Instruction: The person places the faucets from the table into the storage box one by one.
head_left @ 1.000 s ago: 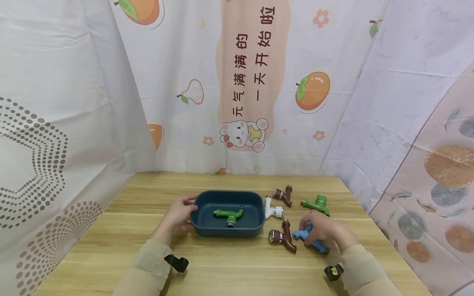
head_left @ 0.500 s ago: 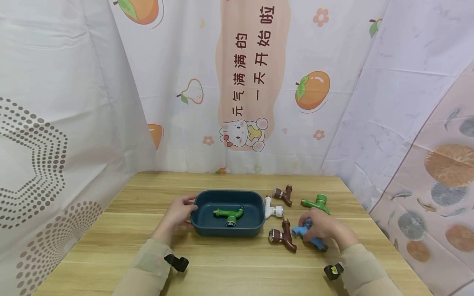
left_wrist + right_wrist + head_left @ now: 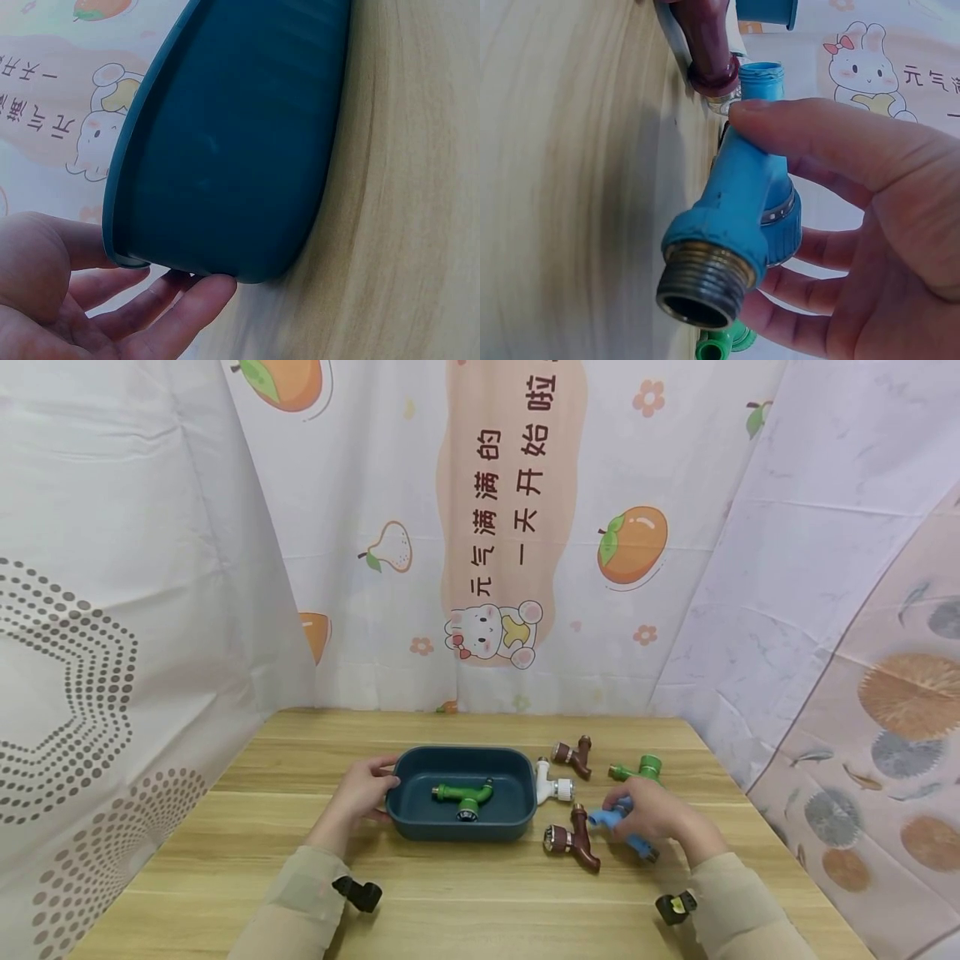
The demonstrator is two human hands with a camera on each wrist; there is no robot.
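My left hand (image 3: 363,789) grips the left end of a dark teal plastic basin (image 3: 465,832). In the left wrist view its thumb hooks over the basin's rim (image 3: 114,195) and the fingers lie along the outer wall. A green tap (image 3: 450,791) with a round handle lies inside the basin. To the right, my right hand (image 3: 651,810) pinches a blue tap (image 3: 739,180) between thumb and fingers. The tap's threaded metal inlet (image 3: 701,289) points toward the wrist camera, and its spout points away. The hand covers the tap's middle in the head view.
Between basin and right hand lies a maroon tap (image 3: 581,843). A white tap (image 3: 551,788) sits against the basin's right end. Behind are another maroon tap (image 3: 576,756) and a green tap (image 3: 647,767), partly hidden by the right hand. Curtains (image 3: 360,677) border the wooden table (image 3: 465,902).
The right hand has shifted slightly left and toward the back, with the blue tap moving along in its grip. The left hand and basin have stayed put.
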